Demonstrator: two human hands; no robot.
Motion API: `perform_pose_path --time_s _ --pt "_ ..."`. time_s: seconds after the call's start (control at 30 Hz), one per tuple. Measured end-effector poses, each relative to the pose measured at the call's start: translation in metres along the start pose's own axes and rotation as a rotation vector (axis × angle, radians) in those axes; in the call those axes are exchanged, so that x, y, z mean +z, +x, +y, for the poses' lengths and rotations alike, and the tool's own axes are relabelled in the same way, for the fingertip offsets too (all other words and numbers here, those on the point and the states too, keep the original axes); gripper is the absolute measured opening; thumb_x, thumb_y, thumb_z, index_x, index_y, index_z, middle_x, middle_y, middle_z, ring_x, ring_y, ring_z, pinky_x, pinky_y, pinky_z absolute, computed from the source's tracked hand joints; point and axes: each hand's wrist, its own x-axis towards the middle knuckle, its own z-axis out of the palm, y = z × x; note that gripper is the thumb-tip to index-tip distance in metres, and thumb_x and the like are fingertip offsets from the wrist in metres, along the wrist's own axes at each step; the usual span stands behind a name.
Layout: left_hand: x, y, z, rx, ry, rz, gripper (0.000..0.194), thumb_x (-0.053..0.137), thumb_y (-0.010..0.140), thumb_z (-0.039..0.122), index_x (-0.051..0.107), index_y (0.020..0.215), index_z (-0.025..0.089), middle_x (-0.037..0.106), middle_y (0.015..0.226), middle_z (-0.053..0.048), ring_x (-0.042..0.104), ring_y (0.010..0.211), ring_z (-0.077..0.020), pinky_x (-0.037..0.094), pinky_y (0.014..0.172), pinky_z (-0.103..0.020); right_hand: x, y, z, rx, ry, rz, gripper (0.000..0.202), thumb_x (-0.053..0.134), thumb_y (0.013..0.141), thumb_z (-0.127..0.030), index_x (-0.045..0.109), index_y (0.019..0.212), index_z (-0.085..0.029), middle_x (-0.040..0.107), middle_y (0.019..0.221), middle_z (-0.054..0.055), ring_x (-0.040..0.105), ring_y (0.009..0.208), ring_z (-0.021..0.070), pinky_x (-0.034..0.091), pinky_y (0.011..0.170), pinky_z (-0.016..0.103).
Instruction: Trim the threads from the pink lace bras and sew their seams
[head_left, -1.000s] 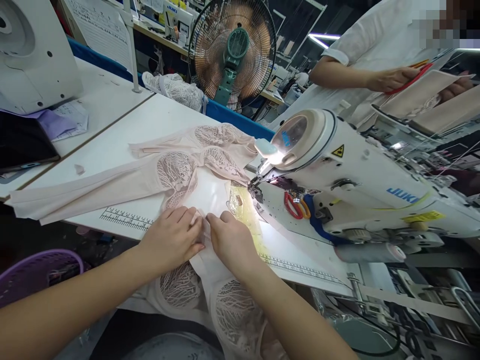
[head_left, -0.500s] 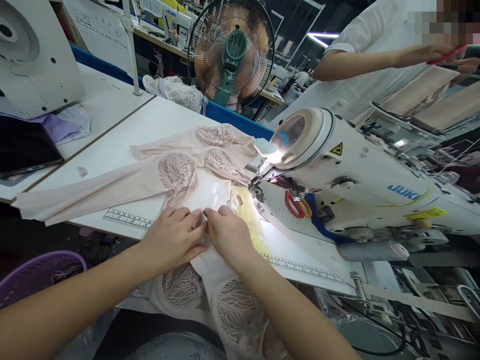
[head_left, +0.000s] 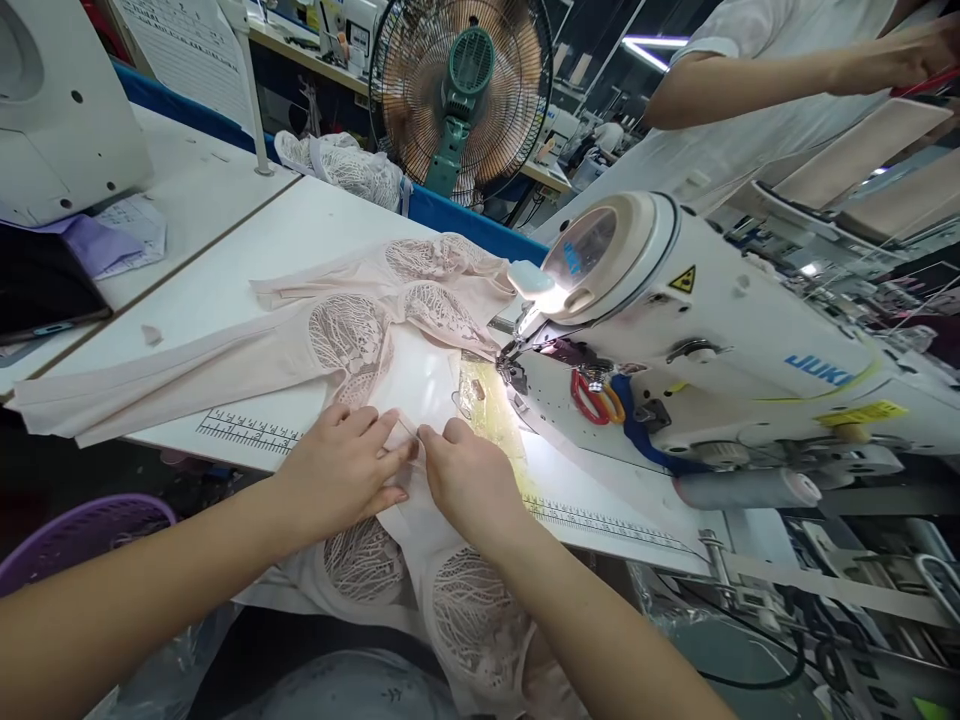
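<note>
Near the table's front edge, my left hand [head_left: 337,470] pinches the edge of a pale pink lace bra [head_left: 480,615]. My right hand [head_left: 474,485] grips the same edge just beside it, and a small folded corner stands up between the two sets of fingertips. Below my hands, the bra's lace cups hang over the table edge towards my lap. Farther back, another lace bra [head_left: 349,335] lies spread on the table, its cup edge reaching the sewing machine's needle area [head_left: 511,368]. Behind it lies a second pale bra [head_left: 416,258].
A white sewing machine [head_left: 720,340] fills the right side, with red-handled scissors [head_left: 589,400] by its base. Yellow tape [head_left: 487,410] and a printed ruler mark the tabletop. A fan [head_left: 461,100] stands behind. A co-worker's arm [head_left: 750,90] is at upper right; a purple basket [head_left: 90,540] sits lower left.
My fingertips have moved slightly apart, and a pale folded corner of the bra now shows between them. The co-worker's hand has shifted up and right. The view has tilted slightly.
</note>
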Motion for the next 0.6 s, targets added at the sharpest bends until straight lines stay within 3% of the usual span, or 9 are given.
perform_pose_path --time_s 0.17,0.27,0.37,0.47,0.6 --pt "0.0 0.0 0.001 -0.003 0.006 0.006 0.044 0.058 0.081 0.052 0.062 0.117 0.025 0.061 0.121 -0.012 0.057 0.096 -0.0299 0.04 0.076 -0.043 -0.005 -0.018 0.004 0.063 0.073 -0.003 0.026 0.042 0.087 -0.014 0.063 0.102 -0.017 0.054 0.073 0.006 0.05 0.054 0.0168 0.025 0.046 0.028" --pt "0.001 0.0 0.001 -0.003 0.012 0.016 0.044 0.059 0.08 0.052 0.063 0.114 0.024 0.062 0.12 -0.013 0.058 0.096 -0.0302 0.041 0.079 -0.046 -0.003 -0.027 0.005 0.128 0.286 0.127 0.024 0.04 0.087 -0.012 0.06 0.099 -0.014 0.058 0.079 0.007 0.056 0.063 0.0176 0.034 0.051 0.026" --pt "0.003 -0.002 0.0 0.01 -0.011 0.048 0.047 0.06 0.079 0.053 0.064 0.112 0.02 0.059 0.124 -0.015 0.054 0.108 -0.0322 0.038 0.092 -0.052 0.007 -0.031 0.005 0.157 0.472 0.231 0.02 0.037 0.088 -0.017 0.056 0.091 -0.013 0.06 0.08 0.008 0.057 0.066 0.0171 0.039 0.055 0.026" --pt "0.004 -0.005 -0.001 0.066 -0.058 0.046 0.051 0.06 0.081 0.05 0.063 0.114 0.012 0.059 0.124 -0.018 0.051 0.117 -0.0316 0.034 0.103 -0.05 0.016 -0.029 0.007 0.14 0.465 0.277 0.02 0.036 0.088 -0.019 0.055 0.084 -0.015 0.059 0.074 0.006 0.054 0.062 0.017 0.038 0.054 0.026" --pt "0.004 -0.006 0.003 0.084 -0.088 0.009 0.059 0.064 0.077 0.049 0.059 0.117 0.006 0.058 0.122 -0.023 0.051 0.116 -0.0342 0.041 0.099 -0.046 0.018 -0.018 0.009 0.063 0.398 0.266 0.025 0.037 0.089 -0.017 0.061 0.094 -0.015 0.058 0.076 0.006 0.054 0.068 0.0176 0.035 0.055 0.025"
